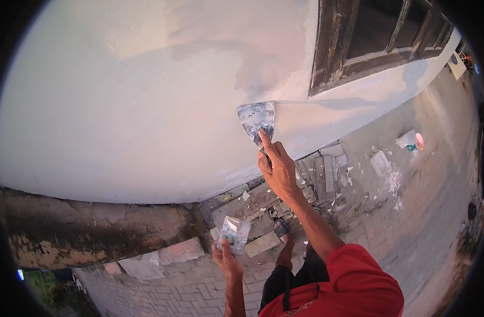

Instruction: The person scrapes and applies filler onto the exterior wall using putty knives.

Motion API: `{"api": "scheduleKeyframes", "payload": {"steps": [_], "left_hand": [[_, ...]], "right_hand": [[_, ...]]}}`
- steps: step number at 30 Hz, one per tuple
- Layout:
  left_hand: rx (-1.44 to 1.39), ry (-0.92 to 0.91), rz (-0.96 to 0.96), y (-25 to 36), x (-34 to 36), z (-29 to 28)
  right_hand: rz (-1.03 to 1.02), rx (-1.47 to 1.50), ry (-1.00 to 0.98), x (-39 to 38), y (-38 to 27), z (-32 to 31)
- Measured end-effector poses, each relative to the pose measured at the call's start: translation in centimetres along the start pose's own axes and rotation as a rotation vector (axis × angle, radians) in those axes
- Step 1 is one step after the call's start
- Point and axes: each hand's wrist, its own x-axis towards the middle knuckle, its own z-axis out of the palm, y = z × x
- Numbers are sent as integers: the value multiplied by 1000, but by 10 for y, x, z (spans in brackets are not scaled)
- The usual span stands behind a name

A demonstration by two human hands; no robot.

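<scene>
Fingers (267,142) pressing putty knife (256,117), white wall (120,105)

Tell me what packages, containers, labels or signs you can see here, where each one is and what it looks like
Container: on the paved ground to the right, below the window; small, whitish, with a pink round part at its right end and a small teal bit beside it.
Flat pale object: on the ground left of that container; blocky, off-white, too blurred to tell if it is a package.
White box-like thing: far right on the wall; rectangular, with a dark round spot.
No readable labels, signs or screens.
</scene>
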Motion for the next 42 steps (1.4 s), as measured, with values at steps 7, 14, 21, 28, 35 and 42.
{"api": "scheduleKeyframes", "payload": {"steps": [7,14,21,28,35,42], "left_hand": [[28,-6,-16,-6,5,2],[32,-12,-41,-9,0,19],[14,-26,-18,-10,2,18],[27,-22,-47,-16,0,22],[17,2,-27,-7,1,28],[34,20,-44,-8,2,28]], "right_hand": [[-139,-98,71,26,48,-30],[-64,-245,-49,9,109,9],[326,340,152,10,41,-23],[186,204,-62,4,-10,10],[64,137,131,18,29,-28],[121,72,-27,9,34,-10]]}}
